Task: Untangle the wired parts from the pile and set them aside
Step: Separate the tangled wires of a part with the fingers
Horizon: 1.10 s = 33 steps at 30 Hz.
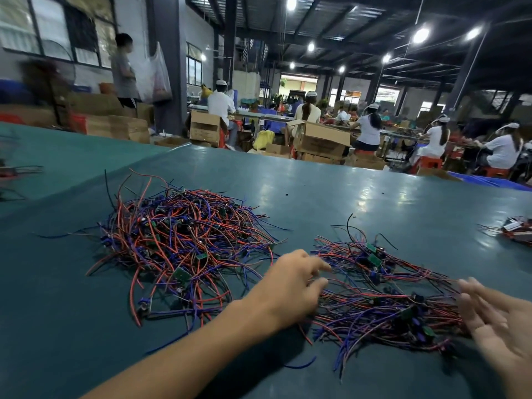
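Because the red and blue leads in the tangled pile [184, 249] on the left loop through one another and around small green boards, a quick pull on any one lead would likely drag several neighbours with it, or strain a lead where it meets its board. That pile lies on the green table [359, 197], left of and slightly beyond the left hand [293, 286], near it but not visibly gripped. The left hand rests knuckles up with fingers curled loosely on the left edge of the sorted bundle [385, 300]; whether it pinches a wire I cannot tell. To the right, that bundle spreads between both hands, and stray ends could snag back into the pile. The right hand [498, 326] is blurred, fingers spread, clamped on nothing, at the bundle's right end.
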Available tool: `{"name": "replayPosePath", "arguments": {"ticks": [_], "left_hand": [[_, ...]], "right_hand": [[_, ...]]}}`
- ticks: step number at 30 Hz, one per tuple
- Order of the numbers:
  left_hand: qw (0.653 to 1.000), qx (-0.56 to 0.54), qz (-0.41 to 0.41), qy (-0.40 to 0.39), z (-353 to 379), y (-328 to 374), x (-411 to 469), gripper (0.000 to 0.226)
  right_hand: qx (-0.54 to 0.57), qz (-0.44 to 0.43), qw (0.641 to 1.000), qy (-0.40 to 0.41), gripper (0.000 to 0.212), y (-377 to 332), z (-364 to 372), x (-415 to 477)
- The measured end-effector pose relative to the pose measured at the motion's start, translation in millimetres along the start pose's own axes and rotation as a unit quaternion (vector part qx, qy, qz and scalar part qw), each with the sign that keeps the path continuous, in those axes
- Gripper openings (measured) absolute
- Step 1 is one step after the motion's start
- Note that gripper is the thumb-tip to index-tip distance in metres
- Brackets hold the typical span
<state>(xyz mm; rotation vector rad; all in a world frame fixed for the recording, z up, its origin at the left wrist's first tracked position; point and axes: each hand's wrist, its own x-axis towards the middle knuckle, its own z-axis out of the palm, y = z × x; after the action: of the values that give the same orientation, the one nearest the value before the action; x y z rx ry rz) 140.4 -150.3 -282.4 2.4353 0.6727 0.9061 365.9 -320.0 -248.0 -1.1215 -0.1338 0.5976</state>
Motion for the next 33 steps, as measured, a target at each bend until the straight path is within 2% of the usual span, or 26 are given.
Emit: {"name": "replayPosePath", "arguments": {"ticks": [3, 5, 7, 9, 11, 14, 19, 22, 25, 29, 33], "left_hand": [[0.996, 0.042, -0.009, 0.073, -34.9, -10.1, 2.7, 0.031], [0.990, 0.083, -0.043, 0.108, -71.5, -26.8, 6.0, 0.026], [0.976, 0.162, -0.132, 0.067, -107.5, -50.3, 3.6, 0.020], [0.946, 0.230, -0.228, -0.033, -126.3, -69.3, -5.7, 0.017], [0.932, 0.237, -0.264, -0.069, -126.1, -80.6, -17.0, 0.024], [0.945, 0.207, -0.252, -0.018, -116.7, -85.4, -27.1, 0.045], [0.955, 0.187, -0.229, -0.016, -116.7, -83.5, -31.9, 0.060], [0.959, 0.173, -0.222, -0.040, -124.7, -81.9, -34.9, 0.059], [0.954, 0.156, -0.230, -0.115, -137.0, -78.2, -21.0, 0.066], [0.890, 0.219, -0.283, -0.282, -149.1, -71.2, 21.0, 0.083], [0.834, 0.308, -0.331, -0.317, -137.8, -64.9, 51.5, 0.089]], "right_hand": [[0.083, -0.091, 0.992, 0.034, 0.005, 0.3, 16.0, -8.9], [0.110, -0.139, 0.984, 0.026, 0.021, -6.7, 42.4, -18.6], [0.102, -0.159, 0.982, -0.014, 0.018, -21.5, 80.0, -28.4], [0.073, -0.167, 0.982, -0.054, 0.007, -34.7, 121.8, -35.7], [0.043, -0.172, 0.980, -0.088, 0.004, -35.1, 156.5, -36.0], [0.051, -0.132, 0.983, -0.113, 0.007, -13.2, 188.5, -24.4], [0.047, -0.042, 0.996, -0.064, 0.006, 48.1, 200.5, 1.5], [0.083, -0.001, 0.996, -0.024, 0.004, 63.7, 201.6, 12.8], [0.101, -0.002, 0.994, -0.039, 0.004, 47.0, 211.2, 22.7], [0.066, -0.041, 0.990, -0.114, 0.001, 6.0, 214.9, 25.1], [-0.024, -0.125, 0.972, -0.195, 0.010, -27.3, 203.4, 19.1]]}}
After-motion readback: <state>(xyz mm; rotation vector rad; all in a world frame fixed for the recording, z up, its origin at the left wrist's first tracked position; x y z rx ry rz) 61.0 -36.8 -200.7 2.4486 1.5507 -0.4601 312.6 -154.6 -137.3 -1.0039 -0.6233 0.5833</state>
